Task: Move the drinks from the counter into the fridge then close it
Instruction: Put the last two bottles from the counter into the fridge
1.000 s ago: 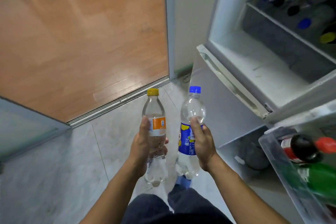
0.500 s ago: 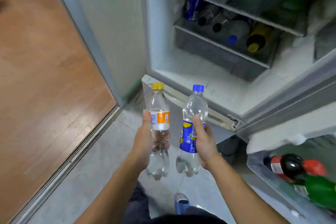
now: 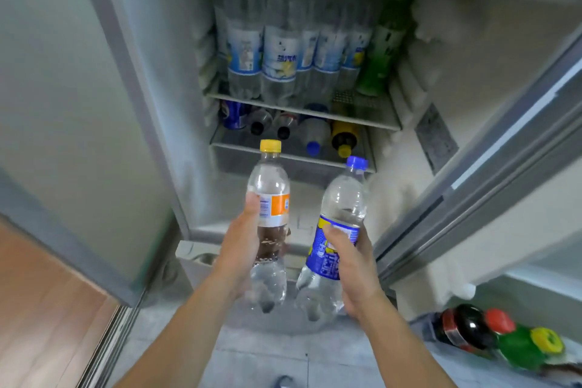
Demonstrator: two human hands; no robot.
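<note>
While your left hand [image 3: 242, 249] holds the yellow-cap bottle [image 3: 268, 224] and your right hand [image 3: 352, 271] holds the blue-cap bottle [image 3: 337, 239], both stand upright, and the open fridge [image 3: 283, 205] lies straight ahead of them.

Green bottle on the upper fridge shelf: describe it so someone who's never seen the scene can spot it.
Look into the open fridge ahead of the two hands, at the upper shelf with its row of upright bottles. Follow that row to its right-hand end. The green bottle stands there, the only green one beside the clear bottles with pale blue labels.
</note>
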